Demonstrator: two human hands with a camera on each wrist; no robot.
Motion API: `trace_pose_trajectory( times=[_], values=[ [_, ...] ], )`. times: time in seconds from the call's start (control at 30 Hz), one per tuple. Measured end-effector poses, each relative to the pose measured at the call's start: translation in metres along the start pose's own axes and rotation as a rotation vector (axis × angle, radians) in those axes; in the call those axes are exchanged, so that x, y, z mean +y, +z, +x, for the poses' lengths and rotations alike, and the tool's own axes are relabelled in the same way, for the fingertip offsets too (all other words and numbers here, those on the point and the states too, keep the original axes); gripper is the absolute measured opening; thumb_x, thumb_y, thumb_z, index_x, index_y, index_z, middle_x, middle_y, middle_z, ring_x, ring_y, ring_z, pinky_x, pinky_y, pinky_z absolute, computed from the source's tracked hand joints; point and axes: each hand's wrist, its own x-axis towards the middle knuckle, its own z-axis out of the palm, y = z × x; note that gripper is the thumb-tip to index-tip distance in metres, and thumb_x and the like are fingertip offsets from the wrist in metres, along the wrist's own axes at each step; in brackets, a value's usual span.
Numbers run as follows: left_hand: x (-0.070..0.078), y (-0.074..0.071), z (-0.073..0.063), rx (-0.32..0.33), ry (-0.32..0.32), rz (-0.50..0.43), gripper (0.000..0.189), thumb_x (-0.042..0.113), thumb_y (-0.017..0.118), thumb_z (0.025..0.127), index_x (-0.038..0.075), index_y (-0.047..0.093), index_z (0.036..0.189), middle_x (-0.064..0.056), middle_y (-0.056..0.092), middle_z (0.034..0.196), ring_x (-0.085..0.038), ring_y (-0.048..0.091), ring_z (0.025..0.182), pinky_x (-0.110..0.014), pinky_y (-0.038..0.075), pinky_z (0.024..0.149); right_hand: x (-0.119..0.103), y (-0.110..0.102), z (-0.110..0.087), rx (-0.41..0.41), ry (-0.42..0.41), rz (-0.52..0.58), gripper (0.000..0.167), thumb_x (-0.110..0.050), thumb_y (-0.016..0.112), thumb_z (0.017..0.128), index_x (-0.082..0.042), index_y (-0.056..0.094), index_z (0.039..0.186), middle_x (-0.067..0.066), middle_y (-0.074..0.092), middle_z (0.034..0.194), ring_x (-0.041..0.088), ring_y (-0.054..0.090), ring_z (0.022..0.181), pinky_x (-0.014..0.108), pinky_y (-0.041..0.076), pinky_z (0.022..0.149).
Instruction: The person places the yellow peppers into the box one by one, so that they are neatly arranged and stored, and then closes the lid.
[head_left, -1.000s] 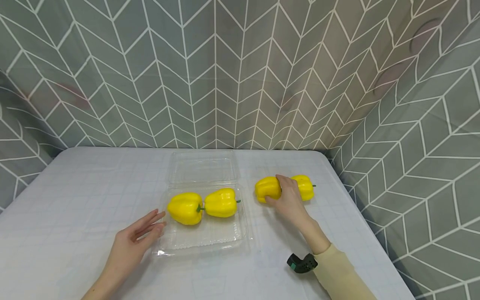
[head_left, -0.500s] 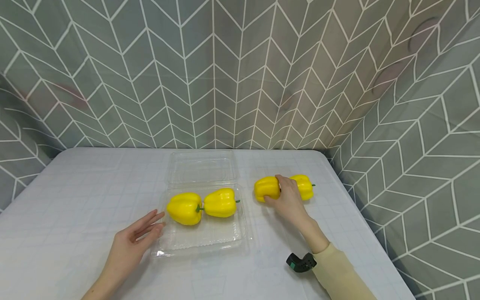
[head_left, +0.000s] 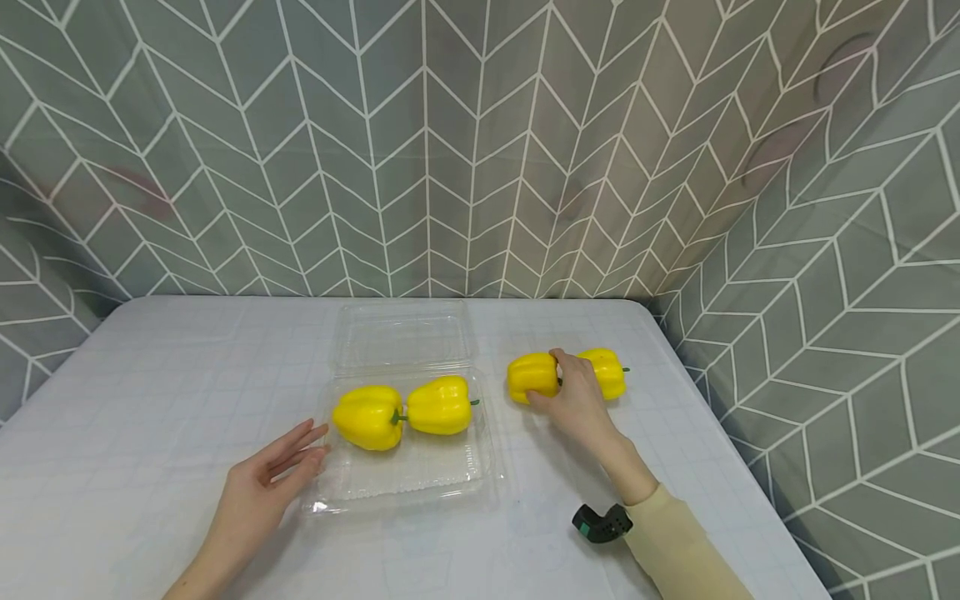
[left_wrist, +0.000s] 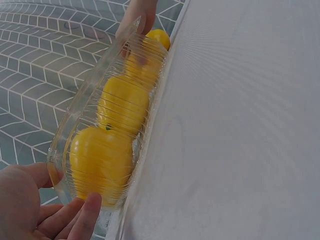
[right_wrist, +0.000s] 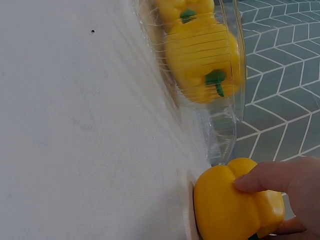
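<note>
My right hand [head_left: 576, 402] grips a yellow bell pepper [head_left: 531, 377] at the right of the table, its thumb pressed to the near side in the right wrist view. That pepper [right_wrist: 230, 200] sits at the table surface. Just right of it is another yellow bell pepper [head_left: 606, 372], partly hidden by the hand. My left hand [head_left: 262, 475] is at the left side of a clear plastic clamshell container [head_left: 405, 479], loosely extended fingers touching its wall. Inside, two yellow bell peppers lie in a row, the left one [head_left: 369, 417] and the right one [head_left: 441, 405], with green stems pointing right.
The container's transparent lid [head_left: 405, 333] lies folded back toward the rear edge. A white cloth covers the table [head_left: 165, 375]. Patterned grey curtains [head_left: 450, 167] hang behind and to the right. A black device [head_left: 602, 523] is beside the right sleeve.
Almost nothing differs. The gripped pepper appears shifted very slightly left with my right hand, while the whole view has drifted a little; the left hand stays at the container.
</note>
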Motion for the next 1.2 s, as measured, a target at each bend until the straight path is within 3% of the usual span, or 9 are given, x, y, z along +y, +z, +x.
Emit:
trace_pose_trajectory(
  times=[0.57, 1.2],
  values=[
    [-0.0026, -0.0002, -0.0009, -0.005, -0.007, -0.055, 0.053, 0.018, 0.067, 0.098, 0.003, 0.050, 0.145, -0.010, 0.065, 0.134, 0.006, 0.065, 0.103, -0.015, 0.057, 0.083, -0.0028, -0.0011, 0.0001, -0.008, 0.009, 0.007, 0.076, -0.024, 0.082, 0.082, 0.004, 0.046, 0.142, 0.023, 0.055, 0.138, 0.039, 0.044, 0.131, 0.055, 0.040, 0.112],
    [0.0002, -0.0001, -0.0005, -0.010, -0.035, -0.035, 0.055, 0.022, 0.067, 0.098, 0.004, 0.049, 0.147, -0.012, 0.064, 0.135, 0.008, 0.064, 0.104, -0.013, 0.056, 0.083, -0.0005, -0.0024, 0.0006, 0.014, 0.042, 0.016, 0.076, -0.026, 0.085, 0.079, 0.003, 0.050, 0.140, 0.021, 0.057, 0.134, 0.039, 0.046, 0.128, 0.054, 0.041, 0.110]
  ],
)
